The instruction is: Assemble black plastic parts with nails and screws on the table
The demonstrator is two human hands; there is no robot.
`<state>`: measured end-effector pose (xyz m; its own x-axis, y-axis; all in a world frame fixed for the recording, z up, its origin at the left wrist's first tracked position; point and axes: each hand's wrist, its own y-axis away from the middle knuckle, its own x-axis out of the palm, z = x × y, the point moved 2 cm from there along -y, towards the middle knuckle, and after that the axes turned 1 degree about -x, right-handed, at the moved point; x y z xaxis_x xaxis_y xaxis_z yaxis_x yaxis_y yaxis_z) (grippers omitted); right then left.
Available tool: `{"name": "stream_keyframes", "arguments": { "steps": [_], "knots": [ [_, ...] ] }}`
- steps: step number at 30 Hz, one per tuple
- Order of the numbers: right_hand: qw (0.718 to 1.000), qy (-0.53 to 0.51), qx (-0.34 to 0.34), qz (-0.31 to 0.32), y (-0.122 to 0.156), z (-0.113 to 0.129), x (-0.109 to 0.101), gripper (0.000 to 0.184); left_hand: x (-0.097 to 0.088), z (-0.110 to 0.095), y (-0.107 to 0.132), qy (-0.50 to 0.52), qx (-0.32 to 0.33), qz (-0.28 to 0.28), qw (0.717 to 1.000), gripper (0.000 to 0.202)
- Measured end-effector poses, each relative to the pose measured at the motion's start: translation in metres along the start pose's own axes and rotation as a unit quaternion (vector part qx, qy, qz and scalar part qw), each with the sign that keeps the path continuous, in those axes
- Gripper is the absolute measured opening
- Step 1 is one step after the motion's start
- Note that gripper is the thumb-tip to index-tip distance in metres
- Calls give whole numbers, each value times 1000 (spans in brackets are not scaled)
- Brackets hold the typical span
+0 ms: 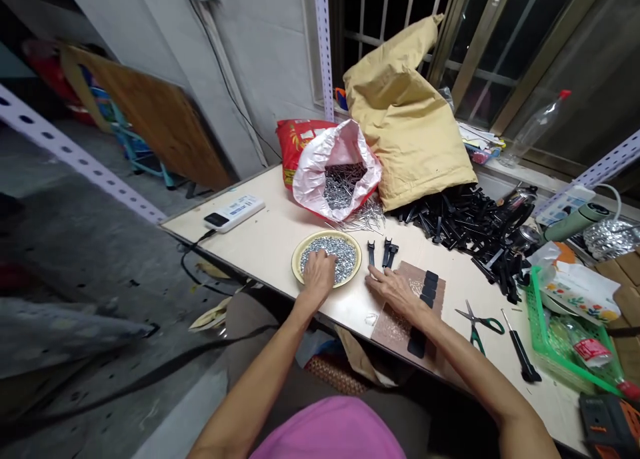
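My left hand (320,271) reaches into a shallow yellow-rimmed bowl (296,272) of small silvery metal pieces (345,253). Its fingers are bent together down at the pieces, and whatever lies between the tips is hidden. My right hand (393,289) lies low over the table, fingers stretched out and somewhat apart, holding nothing that I can see. Just beyond its fingertips stand several small black plastic parts (387,251) in a loose group. Under the right wrist is a brown mat (387,329) with a row of flat black pieces (429,287) on it.
A red sack (305,139) of long metal pins opens toward me. Behind leans a big tan sack (405,125), beside a heap of black parts (465,222). To the right lie scissors (475,322), a black-handled screwdriver (523,359) and a green basket (540,325). A white power bank (240,212) sits left.
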<state>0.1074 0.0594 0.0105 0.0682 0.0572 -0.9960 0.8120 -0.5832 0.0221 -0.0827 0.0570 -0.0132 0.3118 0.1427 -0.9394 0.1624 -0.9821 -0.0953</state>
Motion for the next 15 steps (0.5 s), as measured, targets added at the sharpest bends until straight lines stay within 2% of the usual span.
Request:
{"name": "stream_keyframes", "arguments": {
  "steps": [3,6,8,10,13,15],
  "knots": [
    [992,84,-73,58,-25,-11,8,26,-5,-4,-1,-5,-3,6,1000,32],
    [987,95,-122,42,-30,-14,15,24,-7,-4,-2,2,-8,14,1000,27],
    [987,75,-140,-27,-28,-16,19,24,-6,-2,-3,19,-16,19,1000,24],
    [981,30,-126,-147,-23,-19,16,24,-4,1,-5,56,-26,17,998,21],
    [937,-71,-41,-339,-16,-19,-1,21,-1,6,-8,115,-38,3,993,17],
    [904,-149,14,-400,-15,-14,-17,20,-1,10,-10,208,-59,-25,976,13]
  ]
}}
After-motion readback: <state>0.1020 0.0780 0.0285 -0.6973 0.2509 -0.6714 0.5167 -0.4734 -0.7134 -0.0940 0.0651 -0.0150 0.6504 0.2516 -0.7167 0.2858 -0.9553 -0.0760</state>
